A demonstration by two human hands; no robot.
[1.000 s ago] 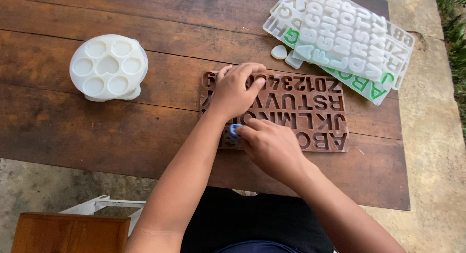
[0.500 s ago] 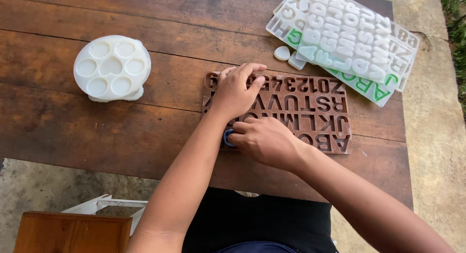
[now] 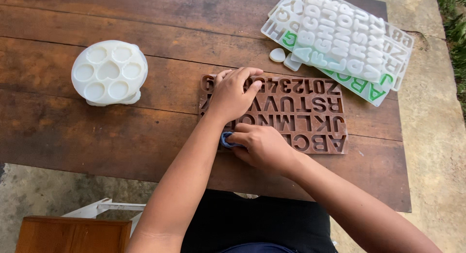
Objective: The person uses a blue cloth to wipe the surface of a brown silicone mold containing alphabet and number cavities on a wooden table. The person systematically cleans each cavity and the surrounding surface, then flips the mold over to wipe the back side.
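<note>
Pinching a small blue piece between the fingertips of your right hand, you hold it at the near left edge of the brown letter mould; the fingers curl tightly together around it, and only a sliver of blue shows past them, so its shape cannot be told. Just beyond those fingertips your left hand lies flat on the left part of the same mould, fingers pressed down and slightly spread, the fingertips reaching its far edge. The mould lies flat on the wooden table, stretching away to the right of both hands, its rows of letter and number cavities facing up. Well to the left of your left fingers sits a round white mould with round and heart-shaped cavities. Farther off, beyond your fingers and to the right, a stack of clear letter moulds with green-filled letters rests at the table's far corner, and two small white pieces lie just beside its near left edge.
</note>
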